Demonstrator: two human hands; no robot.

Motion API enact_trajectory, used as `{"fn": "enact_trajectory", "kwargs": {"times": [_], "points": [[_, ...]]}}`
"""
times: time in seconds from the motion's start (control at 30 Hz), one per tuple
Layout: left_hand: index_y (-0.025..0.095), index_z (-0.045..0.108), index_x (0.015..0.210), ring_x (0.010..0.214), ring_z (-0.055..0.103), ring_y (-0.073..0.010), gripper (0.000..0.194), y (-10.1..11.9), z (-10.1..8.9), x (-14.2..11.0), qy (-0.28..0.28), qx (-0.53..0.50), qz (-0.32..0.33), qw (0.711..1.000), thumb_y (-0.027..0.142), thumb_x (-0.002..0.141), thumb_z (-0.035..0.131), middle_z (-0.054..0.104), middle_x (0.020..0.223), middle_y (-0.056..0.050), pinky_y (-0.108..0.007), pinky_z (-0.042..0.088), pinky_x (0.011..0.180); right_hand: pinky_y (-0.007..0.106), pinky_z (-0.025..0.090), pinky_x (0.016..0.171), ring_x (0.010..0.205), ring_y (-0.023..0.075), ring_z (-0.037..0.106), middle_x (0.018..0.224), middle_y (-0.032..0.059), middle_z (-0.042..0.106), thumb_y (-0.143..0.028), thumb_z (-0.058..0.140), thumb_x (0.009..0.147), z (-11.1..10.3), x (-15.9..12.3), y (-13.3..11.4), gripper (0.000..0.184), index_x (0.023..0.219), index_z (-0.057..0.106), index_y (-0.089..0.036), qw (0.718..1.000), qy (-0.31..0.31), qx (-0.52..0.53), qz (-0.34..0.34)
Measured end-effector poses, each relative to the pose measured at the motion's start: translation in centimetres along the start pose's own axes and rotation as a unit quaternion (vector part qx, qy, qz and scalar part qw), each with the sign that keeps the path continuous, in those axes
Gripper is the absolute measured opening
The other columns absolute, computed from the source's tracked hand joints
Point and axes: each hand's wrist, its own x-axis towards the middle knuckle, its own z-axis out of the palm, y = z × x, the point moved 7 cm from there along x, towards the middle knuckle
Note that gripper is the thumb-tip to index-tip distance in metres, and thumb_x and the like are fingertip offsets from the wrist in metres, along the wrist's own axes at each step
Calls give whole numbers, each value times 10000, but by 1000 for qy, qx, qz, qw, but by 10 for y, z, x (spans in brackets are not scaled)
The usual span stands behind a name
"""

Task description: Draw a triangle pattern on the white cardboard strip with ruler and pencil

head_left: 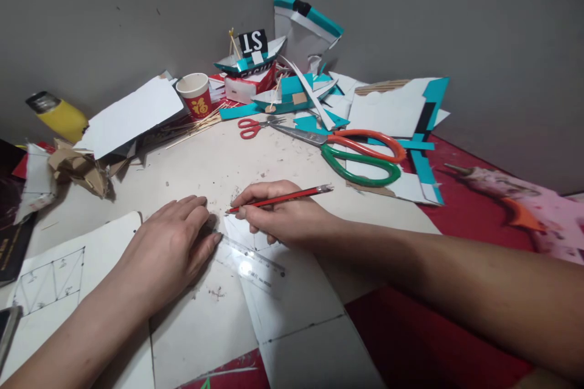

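Note:
My right hand point(278, 213) pinches a red pencil point(292, 196) with a black stripe. The pencil's point is at the upper corner of a white card sheet point(310, 304) that bears drawn lines and dots. Across this sheet lies a clear plastic ruler point(253, 261), glare on its middle. My left hand point(173, 240) presses down on the ruler's left end with curved fingers, and its thumb rests along the edge. Part of the ruler is hidden under that hand. Beside my left forearm is a notebook page point(107, 243) with a zigzag truss drawing.
Large scissors point(360, 155) with orange and green handles and small red scissors point(250, 127) lie beyond my hands. Behind them are card boats point(292, 97), a paper cup point(195, 96), thin sticks point(196, 127) and card scraps point(387, 109). A yellow bottle point(61, 121) lies left.

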Motion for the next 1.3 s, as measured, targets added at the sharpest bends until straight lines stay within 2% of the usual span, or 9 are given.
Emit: {"fn": "enact_trajectory", "kwargs": {"times": [0.1, 0.27, 0.47, 0.7, 0.8, 0.97, 1.07, 1.17, 1.3], "points": [[168, 636, 967, 958, 660, -294, 217, -3, -1, 1, 20, -48, -15, 999, 294, 953, 459, 675, 1124, -153, -447, 549, 774, 170, 433, 391, 495, 94, 521, 575, -26, 590, -194, 605, 767, 0, -1, -1, 159, 882, 714, -192, 1000, -4, 8, 1], [167, 653, 961, 884, 623, -242, 192, -3, 0, 4, 67, -104, 2, 992, 219, 945, 468, 681, 943, -94, -398, 517, 767, 172, 374, 404, 452, 66, 467, 541, -42, 558, -162, 604, 753, 0, -1, -4, 140, 849, 706, -170, 1000, -6, -12, -13], [175, 672, 1152, 896, 604, -234, 275, 2, 2, 4, 101, -116, 27, 988, 198, 957, 481, 669, 972, -90, -371, 503, 738, 175, 355, 404, 461, 65, 466, 547, -51, 552, -172, 597, 757, 1, -1, -5, 113, 819, 691, -167, 999, -5, -19, -34], [197, 708, 1162, 845, 596, -246, 313, 4, 2, 3, 117, -93, 64, 987, 186, 952, 477, 657, 962, -110, -376, 493, 670, 162, 371, 406, 466, 61, 488, 553, -49, 585, -181, 596, 768, 0, -1, -4, 134, 841, 709, -180, 998, 4, -54, -41], [205, 717, 1143, 846, 599, -257, 323, 5, 2, 2, 108, -83, 65, 989, 173, 948, 461, 660, 964, -115, -393, 491, 671, 157, 382, 394, 461, 63, 489, 550, -47, 587, -176, 605, 762, 0, 0, -5, 118, 829, 702, -179, 998, 5, -47, -39], [192, 692, 1156, 877, 603, -244, 315, 3, 1, 2, 97, -101, 46, 989, 185, 945, 457, 663, 990, -106, -391, 499, 721, 153, 419, 368, 496, 87, 534, 595, -25, 612, -152, 587, 778, -2, -1, -2, 110, 843, 673, -172, 1000, 6, 29, 4], [173, 675, 1103, 924, 606, -237, 261, 0, 0, 2, 77, -131, 11, 988, 234, 945, 477, 670, 991, -96, -395, 499, 796, 159, 442, 372, 546, 99, 583, 737, 18, 679, -208, 543, 868, -3, -1, -7, 134, 926, 656, -165, 996, 8, 73, -44], [182, 659, 1007, 919, 609, -249, 212, -6, 3, 4, 27, -146, -37, 988, 310, 918, 515, 681, 951, -89, -414, 487, 815, 168, 460, 407, 562, 102, 608, 780, 36, 697, -287, 468, 951, -6, 2, -13, 233, 1050, 638, -162, 991, 18, 100, -90], [195, 656, 964, 852, 646, -253, 213, -11, 1, 4, -6, -151, -74, 986, 353, 855, 564, 706, 924, -94, -391, 498, 750, 187, 473, 503, 660, 112, 632, 865, 59, 709, -268, 446, 956, -20, 0, -29, 239, 1076, 616, -150, 990, 40, 60, -119]]}}
